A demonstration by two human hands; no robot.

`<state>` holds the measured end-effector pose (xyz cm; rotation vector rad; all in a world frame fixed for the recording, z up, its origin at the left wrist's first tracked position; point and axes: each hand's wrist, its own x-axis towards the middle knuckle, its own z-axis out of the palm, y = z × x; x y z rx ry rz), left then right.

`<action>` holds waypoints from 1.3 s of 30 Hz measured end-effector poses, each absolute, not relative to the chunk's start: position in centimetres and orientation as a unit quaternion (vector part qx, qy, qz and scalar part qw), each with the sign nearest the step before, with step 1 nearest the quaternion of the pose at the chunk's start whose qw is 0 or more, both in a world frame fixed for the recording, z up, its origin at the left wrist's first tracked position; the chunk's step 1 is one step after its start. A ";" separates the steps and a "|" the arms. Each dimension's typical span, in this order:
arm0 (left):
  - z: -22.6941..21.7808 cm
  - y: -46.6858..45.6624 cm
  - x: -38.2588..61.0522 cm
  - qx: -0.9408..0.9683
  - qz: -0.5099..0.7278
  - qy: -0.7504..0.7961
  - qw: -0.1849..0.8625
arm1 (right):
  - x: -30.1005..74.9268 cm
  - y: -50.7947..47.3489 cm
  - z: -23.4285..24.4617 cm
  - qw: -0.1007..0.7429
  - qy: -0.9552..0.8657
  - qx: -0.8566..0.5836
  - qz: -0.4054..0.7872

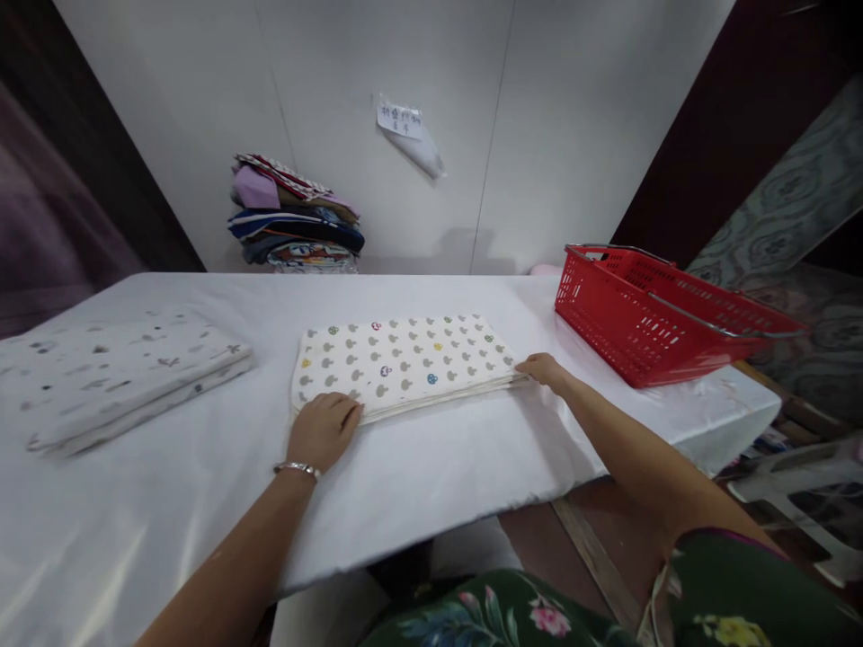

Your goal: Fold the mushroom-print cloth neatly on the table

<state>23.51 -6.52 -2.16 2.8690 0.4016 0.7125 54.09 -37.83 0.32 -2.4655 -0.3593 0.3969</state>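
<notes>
A white cloth with a mushroom print [404, 355], folded into a flat rectangle of several layers, lies on the table in front of me. At its near left corner, my left hand [324, 431] is closed on the edge with curled fingers; a silver bracelet circles the wrist. My right hand [543, 369] pinches the near right corner between thumb and fingers. To the left lies another folded white cloth [128, 368], printed with small dark and grey shapes, touched by neither hand.
A red plastic basket [607, 310] with metal handles stands at the table's right end. Folded clothes [297, 216] are piled against the back wall on the left. A paper sign [404, 121] hangs on that wall. The white-covered table [431, 485] ends just before my body.
</notes>
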 end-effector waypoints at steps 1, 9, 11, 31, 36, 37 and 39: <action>-2.1 -6.6 23.5 0.957 0.239 0.144 0.074 | 54.1 -38.0 0.3 0.304 -0.132 -0.931 0.152; -1.8 -6.7 23.2 0.949 0.247 0.189 0.046 | 53.9 -38.2 -0.8 0.250 -0.122 -0.947 0.160; -1.6 -6.6 22.9 0.943 0.249 0.219 0.029 | 53.9 -38.2 -0.5 0.235 -0.125 -0.951 0.159; -2.4 -3.8 22.1 0.843 0.219 0.459 0.177 | 53.4 -38.2 -1.8 0.429 -0.093 -0.873 0.212; -2.5 -3.3 22.1 0.832 0.198 0.466 0.228 | 53.4 -38.8 -1.5 0.453 -0.146 -0.868 0.140; -2.6 -3.3 22.0 0.831 0.204 0.464 0.230 | 53.5 -39.0 -1.9 0.437 -0.147 -0.877 0.136; -2.7 -3.6 21.7 0.829 0.213 0.463 0.232 | 53.9 -39.4 -2.8 0.390 -0.149 -0.898 0.139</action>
